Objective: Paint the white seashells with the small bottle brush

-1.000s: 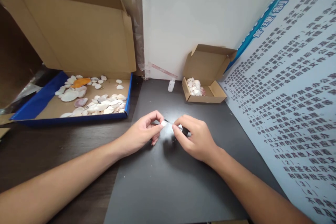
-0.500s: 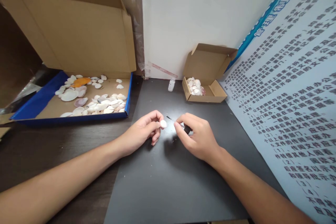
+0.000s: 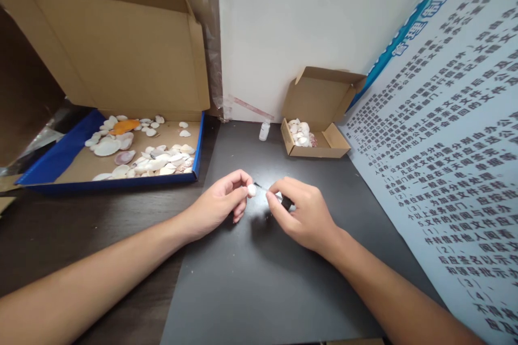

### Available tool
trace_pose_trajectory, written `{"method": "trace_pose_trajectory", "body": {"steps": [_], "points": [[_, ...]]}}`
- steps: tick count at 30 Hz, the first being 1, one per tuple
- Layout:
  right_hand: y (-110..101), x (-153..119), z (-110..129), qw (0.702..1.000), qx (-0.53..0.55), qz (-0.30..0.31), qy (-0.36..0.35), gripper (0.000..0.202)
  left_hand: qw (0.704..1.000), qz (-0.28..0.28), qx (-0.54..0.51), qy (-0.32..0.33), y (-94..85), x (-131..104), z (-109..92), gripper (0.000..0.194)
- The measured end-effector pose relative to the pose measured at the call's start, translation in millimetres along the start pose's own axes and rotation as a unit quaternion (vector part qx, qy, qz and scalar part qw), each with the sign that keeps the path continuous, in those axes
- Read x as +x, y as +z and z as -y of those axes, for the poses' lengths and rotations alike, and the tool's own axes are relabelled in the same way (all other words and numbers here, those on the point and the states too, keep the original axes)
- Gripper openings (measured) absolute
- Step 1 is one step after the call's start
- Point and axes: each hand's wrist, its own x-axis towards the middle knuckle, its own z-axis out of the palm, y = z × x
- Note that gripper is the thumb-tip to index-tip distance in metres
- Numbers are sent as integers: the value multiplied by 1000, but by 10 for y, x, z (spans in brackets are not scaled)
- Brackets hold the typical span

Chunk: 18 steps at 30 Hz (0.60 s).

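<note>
A small white shell is pinched between the thumb and fingers of my left hand. My right hand, to the right of it, grips a thin brush by its black cap. The brush's dark tip points left and lies at the shell's upper right edge; whether it touches cannot be made out. Behind both hands, a small clear bottle with a white label stands upright on the dark grey mat.
At the left, a blue-edged cardboard box with its lid up holds several shells and an orange piece. A smaller open box with shells stands at the back right. A printed sheet rises along the right side.
My right hand has shifted slightly left, bringing the brush tip close to the shell. My left hand and the shell have hardly moved.
</note>
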Motion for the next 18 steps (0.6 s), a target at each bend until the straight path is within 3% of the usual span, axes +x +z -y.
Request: {"method": "trace_pose_trajectory", "body": {"steps": [11,18], "points": [[-6,5,-25,1000,-9,4,13,23,1000,-9,-5,-21,7,18,-25,23],[1,12,-28,1000,-4,1,16,23,996,-1,-73,-45,8,20,-61,21]]}}
